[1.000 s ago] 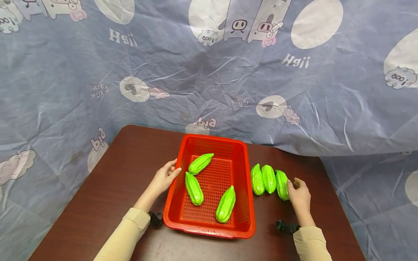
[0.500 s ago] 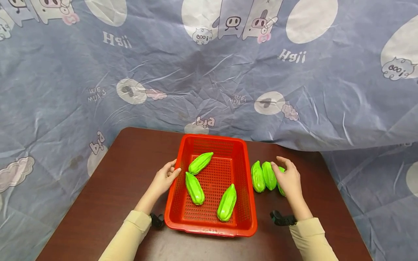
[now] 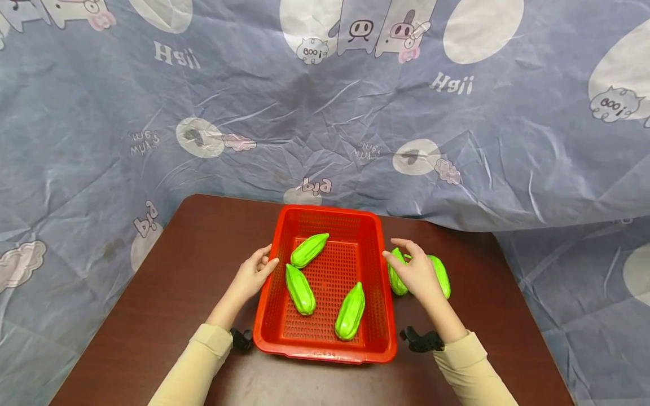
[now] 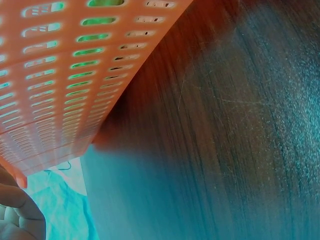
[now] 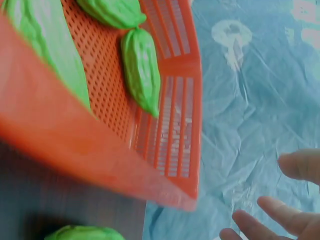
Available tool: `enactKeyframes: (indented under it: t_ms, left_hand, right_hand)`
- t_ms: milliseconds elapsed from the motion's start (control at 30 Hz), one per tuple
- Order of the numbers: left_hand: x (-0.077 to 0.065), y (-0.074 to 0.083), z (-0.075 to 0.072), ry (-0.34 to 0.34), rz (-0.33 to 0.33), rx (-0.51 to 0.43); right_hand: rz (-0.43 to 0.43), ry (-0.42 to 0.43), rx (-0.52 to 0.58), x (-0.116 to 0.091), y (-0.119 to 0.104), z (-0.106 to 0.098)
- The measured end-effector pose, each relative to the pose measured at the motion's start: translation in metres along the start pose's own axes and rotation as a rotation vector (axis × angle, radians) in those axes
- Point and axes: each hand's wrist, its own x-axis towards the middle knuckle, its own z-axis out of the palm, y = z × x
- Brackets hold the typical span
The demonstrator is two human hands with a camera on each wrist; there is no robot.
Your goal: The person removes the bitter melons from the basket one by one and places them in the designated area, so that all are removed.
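My left hand (image 3: 252,274) holds the left rim of a red plastic basket (image 3: 325,356), its thumb over the edge. Curled fingers (image 4: 20,207) show beside the basket's perforated wall in the left wrist view. Inside lie three green bitter melons, one at the back (image 3: 310,250), one at the left (image 3: 301,289) and one at the front right (image 3: 350,312). By the right rim, my right hand (image 3: 417,274) hovers above more bitter melons on the table, fingers apart and holding nothing. One melon (image 3: 396,273) shows left of it, another (image 3: 439,276) right; the one between is mostly hidden.
The basket stands on a dark brown wooden table (image 3: 203,248). A blue-grey printed cloth (image 3: 304,129) hangs behind and along both sides. Each wrist wears a black strap device, one on the left (image 3: 242,340) and one on the right (image 3: 422,340).
My right hand has moved left, from beside the rightmost bitter melon across the row to the basket's right rim. The left hand stays at the left rim, and the melons in the basket lie unchanged.
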Motion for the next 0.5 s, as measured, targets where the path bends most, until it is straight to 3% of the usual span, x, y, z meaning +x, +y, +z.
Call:
enactKeyframes:
  t_ms: [233, 500]
  left_hand:
    - [0.001, -0.001, 0.0, 0.019, 0.005, -0.002]
    - [0.0, -0.003, 0.0, 0.018, 0.019, 0.0]
  right_hand:
    - [-0.055, -0.1, -0.041, -0.004, -0.01, 0.015]
    - [-0.001, -0.233, -0.113, -0.014, -0.017, 0.028]
